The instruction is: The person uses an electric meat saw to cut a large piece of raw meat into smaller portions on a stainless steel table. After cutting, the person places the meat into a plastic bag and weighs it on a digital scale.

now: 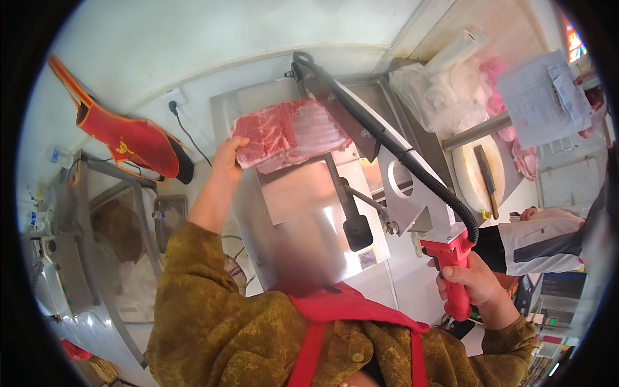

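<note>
A slab of raw rib meat (285, 130) lies across the stainless steel bed (309, 246) of a lever-arm cutting machine. My left hand (228, 156) grips the slab's left end, thumb on top. The blade (333, 111) is at the slab's right, ribbed end; whether it touches the meat I cannot tell. My right hand (474, 285) is wrapped around the red handle (456, 290) at the near end of the machine's arm (394, 140). A black corrugated cable sleeve (411, 159) runs along that arm. A black paddle-shaped part (358, 234) sits over the bed.
At right, a knife (483, 169) lies on a round cutting board (464, 169) beside plastic bags (440, 96). Another person (541, 242) is partly visible there. A red apron (125, 140) hangs on the left wall near a plugged-in cord (186, 128). A metal tray (171, 220) lies at left.
</note>
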`<action>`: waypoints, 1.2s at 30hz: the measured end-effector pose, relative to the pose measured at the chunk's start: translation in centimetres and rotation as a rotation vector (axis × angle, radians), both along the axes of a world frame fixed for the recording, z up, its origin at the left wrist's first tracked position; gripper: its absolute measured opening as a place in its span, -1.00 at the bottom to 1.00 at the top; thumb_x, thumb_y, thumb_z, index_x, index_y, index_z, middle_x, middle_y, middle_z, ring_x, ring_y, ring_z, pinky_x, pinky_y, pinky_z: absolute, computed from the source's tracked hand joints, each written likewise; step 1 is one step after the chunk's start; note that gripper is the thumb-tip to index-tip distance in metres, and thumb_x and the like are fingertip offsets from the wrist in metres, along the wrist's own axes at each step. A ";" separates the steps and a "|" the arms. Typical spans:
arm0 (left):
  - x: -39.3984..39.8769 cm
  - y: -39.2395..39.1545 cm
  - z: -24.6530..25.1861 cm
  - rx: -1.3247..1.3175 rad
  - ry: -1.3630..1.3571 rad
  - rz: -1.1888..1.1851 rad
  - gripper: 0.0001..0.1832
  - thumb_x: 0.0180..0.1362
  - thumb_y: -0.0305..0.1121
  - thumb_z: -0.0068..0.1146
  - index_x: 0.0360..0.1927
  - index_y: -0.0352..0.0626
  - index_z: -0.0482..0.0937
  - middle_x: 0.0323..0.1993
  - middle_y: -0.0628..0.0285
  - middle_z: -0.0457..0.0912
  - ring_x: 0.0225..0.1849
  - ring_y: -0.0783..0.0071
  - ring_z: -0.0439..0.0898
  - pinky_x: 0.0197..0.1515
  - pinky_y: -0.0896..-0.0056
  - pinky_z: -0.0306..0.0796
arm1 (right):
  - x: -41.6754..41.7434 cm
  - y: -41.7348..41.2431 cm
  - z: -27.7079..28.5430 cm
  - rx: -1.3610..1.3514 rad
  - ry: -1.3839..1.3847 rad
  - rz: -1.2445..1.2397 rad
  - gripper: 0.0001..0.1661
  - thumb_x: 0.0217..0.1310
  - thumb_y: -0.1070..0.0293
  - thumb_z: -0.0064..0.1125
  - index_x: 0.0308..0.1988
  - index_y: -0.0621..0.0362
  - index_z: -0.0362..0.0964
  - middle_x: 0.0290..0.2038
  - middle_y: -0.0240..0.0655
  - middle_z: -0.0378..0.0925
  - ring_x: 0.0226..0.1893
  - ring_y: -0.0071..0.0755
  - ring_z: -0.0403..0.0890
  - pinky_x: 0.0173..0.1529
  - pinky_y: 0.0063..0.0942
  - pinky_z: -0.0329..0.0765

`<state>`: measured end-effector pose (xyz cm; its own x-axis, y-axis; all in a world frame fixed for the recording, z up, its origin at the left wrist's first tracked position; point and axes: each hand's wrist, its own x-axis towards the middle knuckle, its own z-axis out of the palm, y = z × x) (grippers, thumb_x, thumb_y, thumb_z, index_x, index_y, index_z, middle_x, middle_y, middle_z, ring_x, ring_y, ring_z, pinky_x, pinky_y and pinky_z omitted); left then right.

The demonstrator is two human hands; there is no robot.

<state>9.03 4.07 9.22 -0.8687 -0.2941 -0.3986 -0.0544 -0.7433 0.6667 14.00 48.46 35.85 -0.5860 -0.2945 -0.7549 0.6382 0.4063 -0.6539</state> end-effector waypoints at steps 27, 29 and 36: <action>-2.4 -3.1 -2.6 0.055 0.012 0.142 -0.63 -0.05 -0.54 0.04 -0.08 -0.32 0.43 -0.20 0.07 0.57 -0.17 0.22 0.58 -0.03 0.17 0.47 | 0.0 -0.4 0.3 -0.021 -0.039 -0.053 -0.53 -0.02 0.37 0.19 -0.11 0.39 0.31 -0.53 -0.26 0.46 -0.59 -0.40 0.51 -0.46 -0.48 0.48; -3.7 -3.8 -2.9 0.027 0.007 0.154 -0.65 -0.04 -0.54 0.04 -0.10 -0.31 0.44 -0.21 0.07 0.57 -0.18 0.22 0.58 -0.04 0.16 0.47 | 0.0 -0.3 0.2 -0.024 -0.041 -0.061 -0.54 -0.02 0.39 0.19 -0.11 0.38 0.31 -0.53 -0.26 0.46 -0.59 -0.40 0.51 -0.45 -0.48 0.48; -3.4 -3.7 -2.6 0.142 -0.013 0.225 -0.66 -0.04 -0.55 0.03 -0.12 -0.31 0.44 -0.21 0.06 0.57 -0.19 0.20 0.58 -0.06 0.14 0.48 | 0.1 -0.3 0.2 0.008 -0.069 -0.071 -0.56 -0.04 0.46 0.16 -0.10 0.36 0.30 -0.51 -0.29 0.45 -0.58 -0.41 0.51 -0.46 -0.49 0.48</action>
<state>5.66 0.40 6.59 -0.7823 -0.4199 -0.4600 0.1155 -0.8236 0.5553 14.06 48.12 36.04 -0.5520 -0.2481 -0.7961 0.7089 0.3630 -0.6047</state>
